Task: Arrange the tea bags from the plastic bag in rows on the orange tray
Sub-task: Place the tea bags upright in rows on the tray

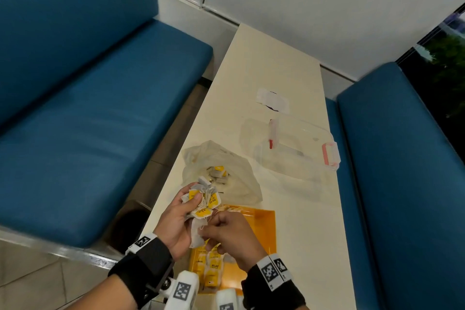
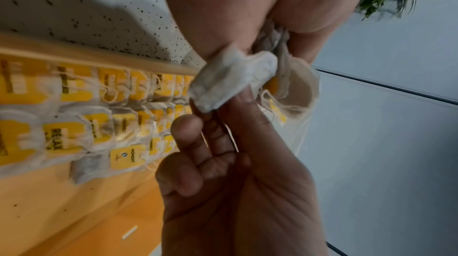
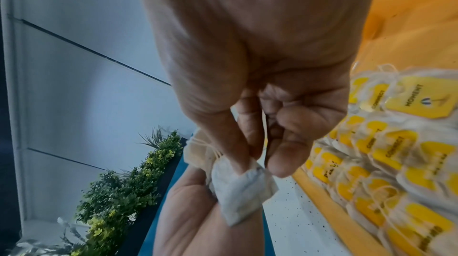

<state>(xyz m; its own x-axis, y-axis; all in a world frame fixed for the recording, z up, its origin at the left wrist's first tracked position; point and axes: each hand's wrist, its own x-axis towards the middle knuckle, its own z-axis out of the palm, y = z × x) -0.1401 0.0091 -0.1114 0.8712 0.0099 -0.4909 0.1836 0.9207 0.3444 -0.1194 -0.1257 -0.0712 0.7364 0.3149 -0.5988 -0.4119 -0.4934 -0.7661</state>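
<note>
My left hand grips a crumpled bunch of tea bags with yellow tags, just left of the orange tray. One white tea bag hangs from the bunch, and my right hand pinches it between thumb and fingertips. The right wrist view shows that pinch on the tea bag closely. Rows of tea bags lie in the tray along its near left side. The plastic bag lies open beyond the tray, with a few tea bags inside.
A clear plastic box with pink latches stands beyond the bag on the narrow white table. A scrap of paper lies farther back. Blue benches flank both long sides of the table.
</note>
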